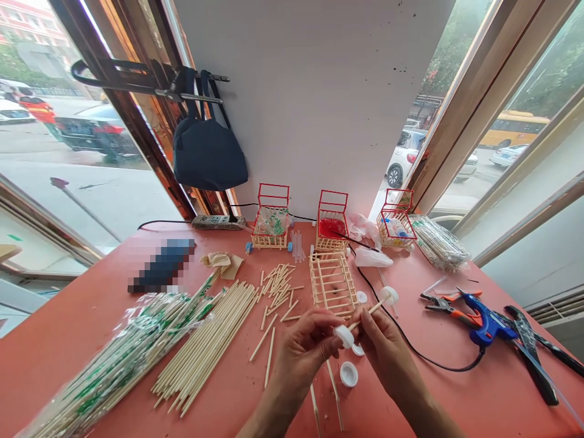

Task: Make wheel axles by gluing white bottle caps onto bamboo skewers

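Bamboo stick (367, 312) with a white bottle cap on each end, held in both hands just above the red tabletop (82, 316).

The left hand (303, 356) closes thumb and fingertips on the near cap (343, 336), and the right hand (387, 353) pinches the stick near its middle, other fingers curled; the far cap (389, 295) juts free at 1 o'clock. It looks very light and stiff, but thin enough to snap, and the smooth caps may slip or twist off, so grip the shaft close to a cap or hold a cap by its rim. A loose cap (349, 373) lies at 6 o'clock, a stick frame (333, 283) at 11, bare sticks (210, 340) at 9, and a blue glue gun (483, 322) at 3.
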{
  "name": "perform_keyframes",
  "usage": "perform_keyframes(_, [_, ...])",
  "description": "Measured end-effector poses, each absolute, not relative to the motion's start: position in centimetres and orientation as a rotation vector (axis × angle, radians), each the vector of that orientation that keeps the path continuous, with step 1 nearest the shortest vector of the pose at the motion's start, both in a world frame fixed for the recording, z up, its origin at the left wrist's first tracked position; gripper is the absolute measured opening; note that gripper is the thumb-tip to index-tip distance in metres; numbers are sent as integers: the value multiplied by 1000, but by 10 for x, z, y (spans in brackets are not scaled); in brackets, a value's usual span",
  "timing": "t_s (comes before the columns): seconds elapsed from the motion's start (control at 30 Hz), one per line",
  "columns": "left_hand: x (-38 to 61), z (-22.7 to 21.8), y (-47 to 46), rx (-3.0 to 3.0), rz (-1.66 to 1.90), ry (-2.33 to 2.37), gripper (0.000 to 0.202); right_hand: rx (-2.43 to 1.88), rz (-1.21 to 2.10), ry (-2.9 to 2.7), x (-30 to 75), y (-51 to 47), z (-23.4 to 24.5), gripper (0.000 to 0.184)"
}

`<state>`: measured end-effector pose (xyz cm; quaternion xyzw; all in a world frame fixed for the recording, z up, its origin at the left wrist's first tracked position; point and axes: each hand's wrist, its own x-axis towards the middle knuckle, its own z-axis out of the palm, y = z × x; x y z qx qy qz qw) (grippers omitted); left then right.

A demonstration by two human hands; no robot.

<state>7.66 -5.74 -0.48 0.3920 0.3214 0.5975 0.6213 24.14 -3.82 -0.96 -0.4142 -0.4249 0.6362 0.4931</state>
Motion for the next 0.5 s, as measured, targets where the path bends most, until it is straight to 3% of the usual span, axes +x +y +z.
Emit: perform_keyframes(0.5, [72,-11,-54,976,1331,722,22,-1075,1457,-1101,244,-39,-9,44])
